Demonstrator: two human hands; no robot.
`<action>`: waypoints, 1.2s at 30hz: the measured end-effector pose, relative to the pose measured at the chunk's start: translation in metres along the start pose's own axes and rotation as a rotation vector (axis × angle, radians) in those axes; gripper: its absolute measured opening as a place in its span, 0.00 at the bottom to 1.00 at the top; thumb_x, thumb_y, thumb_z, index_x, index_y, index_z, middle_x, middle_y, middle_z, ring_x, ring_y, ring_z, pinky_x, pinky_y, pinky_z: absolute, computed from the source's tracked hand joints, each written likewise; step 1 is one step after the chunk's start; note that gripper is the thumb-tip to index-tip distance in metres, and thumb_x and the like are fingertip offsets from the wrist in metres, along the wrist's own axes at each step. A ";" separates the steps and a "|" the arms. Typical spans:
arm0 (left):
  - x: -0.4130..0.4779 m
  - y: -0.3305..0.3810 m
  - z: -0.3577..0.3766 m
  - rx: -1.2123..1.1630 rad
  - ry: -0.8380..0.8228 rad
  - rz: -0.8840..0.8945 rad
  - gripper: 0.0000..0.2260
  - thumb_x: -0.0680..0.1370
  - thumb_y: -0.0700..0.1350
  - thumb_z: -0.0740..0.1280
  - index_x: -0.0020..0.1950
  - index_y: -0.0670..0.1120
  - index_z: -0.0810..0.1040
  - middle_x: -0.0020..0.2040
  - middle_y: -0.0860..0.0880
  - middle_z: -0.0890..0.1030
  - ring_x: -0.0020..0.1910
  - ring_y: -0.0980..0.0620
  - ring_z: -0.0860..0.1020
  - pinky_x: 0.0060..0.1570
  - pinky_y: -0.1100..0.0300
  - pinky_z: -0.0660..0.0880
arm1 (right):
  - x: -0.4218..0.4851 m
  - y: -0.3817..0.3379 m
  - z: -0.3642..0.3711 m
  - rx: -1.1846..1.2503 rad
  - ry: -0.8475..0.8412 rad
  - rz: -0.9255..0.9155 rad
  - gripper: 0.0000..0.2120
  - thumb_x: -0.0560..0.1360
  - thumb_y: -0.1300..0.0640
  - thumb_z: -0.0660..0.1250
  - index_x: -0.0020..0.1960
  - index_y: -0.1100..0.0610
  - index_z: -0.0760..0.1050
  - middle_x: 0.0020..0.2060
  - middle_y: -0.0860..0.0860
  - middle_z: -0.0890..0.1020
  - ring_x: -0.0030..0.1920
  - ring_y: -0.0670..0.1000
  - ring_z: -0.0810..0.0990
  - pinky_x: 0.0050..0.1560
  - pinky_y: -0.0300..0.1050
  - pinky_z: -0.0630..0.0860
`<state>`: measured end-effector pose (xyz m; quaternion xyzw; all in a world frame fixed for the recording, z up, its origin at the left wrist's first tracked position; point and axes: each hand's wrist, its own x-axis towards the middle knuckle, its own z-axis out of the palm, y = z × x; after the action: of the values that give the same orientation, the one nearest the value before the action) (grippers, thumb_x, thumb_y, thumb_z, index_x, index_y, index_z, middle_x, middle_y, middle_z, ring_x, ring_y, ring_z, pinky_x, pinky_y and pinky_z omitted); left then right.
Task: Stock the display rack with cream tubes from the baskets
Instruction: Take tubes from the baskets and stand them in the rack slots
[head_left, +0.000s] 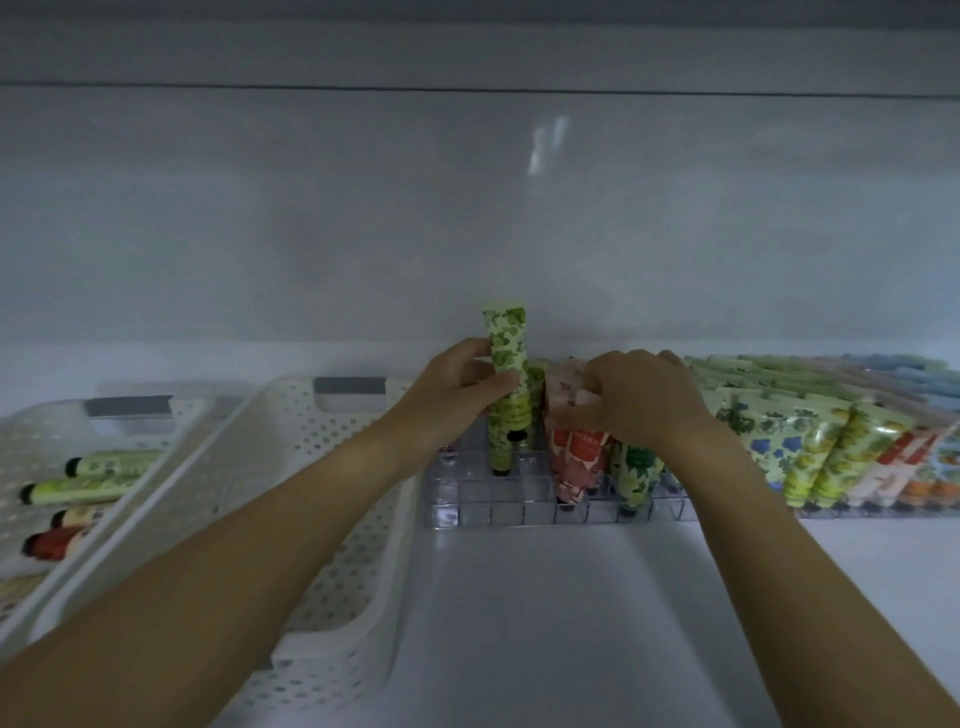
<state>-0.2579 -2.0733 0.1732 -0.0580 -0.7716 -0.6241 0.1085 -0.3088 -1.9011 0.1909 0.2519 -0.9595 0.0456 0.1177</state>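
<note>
My left hand (460, 382) grips a green leaf-patterned cream tube (508, 345), held upright with its black cap down over the clear gridded display rack (493, 506). My right hand (641, 397) pinches the top of a pink patterned tube (563, 395) that stands in the rack. Several other tubes stand in the rack's cells to the right, and the cells at the front left hold nothing.
Two white perforated baskets sit on the left: the near basket (332, 519) lies under my left forearm, and the far-left basket (31, 431) holds several tubes lying flat. A second rack (831, 457) packed with tubes stands at the right. A white wall rises behind.
</note>
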 end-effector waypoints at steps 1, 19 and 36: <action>0.000 0.000 0.000 0.006 -0.003 0.001 0.09 0.78 0.44 0.64 0.57 0.51 0.73 0.51 0.52 0.80 0.47 0.60 0.78 0.44 0.75 0.74 | 0.000 0.000 0.001 -0.010 0.001 -0.001 0.25 0.70 0.33 0.62 0.31 0.52 0.60 0.29 0.46 0.67 0.37 0.51 0.69 0.49 0.46 0.60; -0.001 0.000 0.000 0.026 -0.019 0.005 0.07 0.77 0.45 0.65 0.53 0.55 0.73 0.51 0.52 0.80 0.48 0.59 0.78 0.47 0.73 0.74 | -0.008 0.011 -0.015 0.407 -0.134 -0.081 0.07 0.71 0.56 0.71 0.49 0.50 0.80 0.41 0.42 0.78 0.43 0.43 0.76 0.37 0.26 0.67; 0.003 -0.006 0.002 0.507 0.226 0.229 0.08 0.77 0.41 0.65 0.55 0.43 0.77 0.54 0.51 0.73 0.55 0.55 0.72 0.49 0.75 0.65 | 0.007 -0.015 -0.006 0.864 0.402 -0.092 0.07 0.74 0.57 0.68 0.41 0.45 0.74 0.37 0.38 0.78 0.33 0.38 0.75 0.35 0.26 0.69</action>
<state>-0.2623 -2.0727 0.1676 -0.0459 -0.8742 -0.3980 0.2742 -0.3061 -1.9168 0.1993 0.3062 -0.7987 0.4829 0.1873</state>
